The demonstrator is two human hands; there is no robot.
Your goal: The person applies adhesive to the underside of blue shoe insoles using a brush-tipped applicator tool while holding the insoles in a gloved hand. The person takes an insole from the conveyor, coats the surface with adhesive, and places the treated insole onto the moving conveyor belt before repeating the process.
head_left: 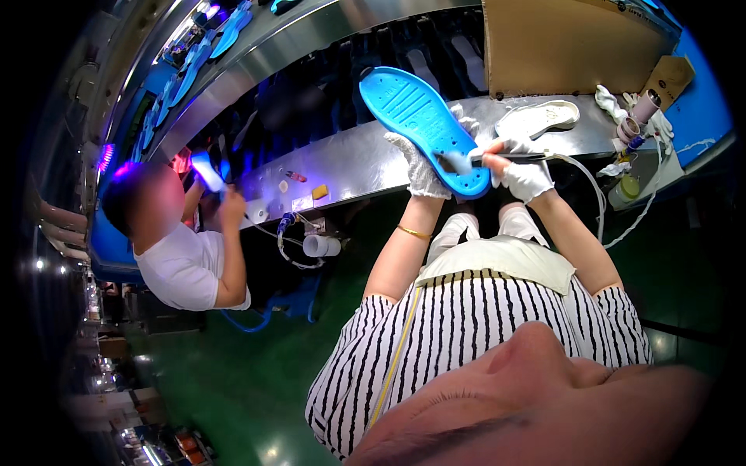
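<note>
A: Right hand (526, 177) in a white glove, fingers pinched shut round a thin brush (497, 158), bristle end pressed on the lower part of the blue shoe sole (423, 124)

B: And the left hand (422, 169)?

A: Gloved too, fingers curled up behind the sole and gripping its lower edge, so closed on it. Holding it up tilted, flat side toward the camera, narrow end pointing up and left

B: Where's the sole exactly, on the bench?

A: Nope, up in the air, just above the near edge of the metal bench (342, 167), between both hands. Gold bangle (413, 231) on the left forearm, striped top below

B: Anything else close by?

A: Clear hose (594, 190) trailing down from the brush end past the right wrist. White shoe (540, 118) lying on the bench just behind the right hand, big cardboard box (567, 46) behind that. Pile of white gloves (625, 105) and a small jar further right, greenish bottle (625, 189) lower down by the bench edge

B: Somebody else on the left?

A: Yep, another person in a white t-shirt (183, 268) well off to the left, holding something lit up blue. More blue soles (194, 66) lined up along the upper shelf, far from the hands
</note>
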